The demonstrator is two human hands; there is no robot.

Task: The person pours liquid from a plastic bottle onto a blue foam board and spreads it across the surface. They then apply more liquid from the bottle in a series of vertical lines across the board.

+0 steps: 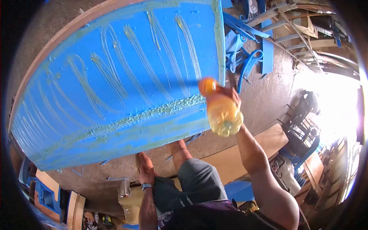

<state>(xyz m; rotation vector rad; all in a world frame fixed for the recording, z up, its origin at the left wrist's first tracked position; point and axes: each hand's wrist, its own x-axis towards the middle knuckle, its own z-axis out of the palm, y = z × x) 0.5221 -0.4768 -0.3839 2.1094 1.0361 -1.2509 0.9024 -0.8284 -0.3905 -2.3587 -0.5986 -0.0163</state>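
Observation:
My right hand (234,96) is wrapped round a clear plastic bottle (223,115) of yellowish liquid, partly blurred. The bottle is tilted, its orange top (208,86) towards the blue panel (126,65) and its base towards me. On the panel, shiny streaks of liquid run in long strokes, and a rough greenish band (142,115) crosses near its closer edge. My left hand (145,173), below a wristwatch, hangs low beside my leg, near the panel's near edge. Its fingers are not clear enough to tell whether they hold anything.
Blue offcuts (249,65) lie on the floor beyond the panel's right end. A ladder (287,27) lies at the upper right. A long wooden board (245,147) rests behind my right arm, with dark chairs (304,130) farther right. A blue-and-wood box (48,195) stands lower left.

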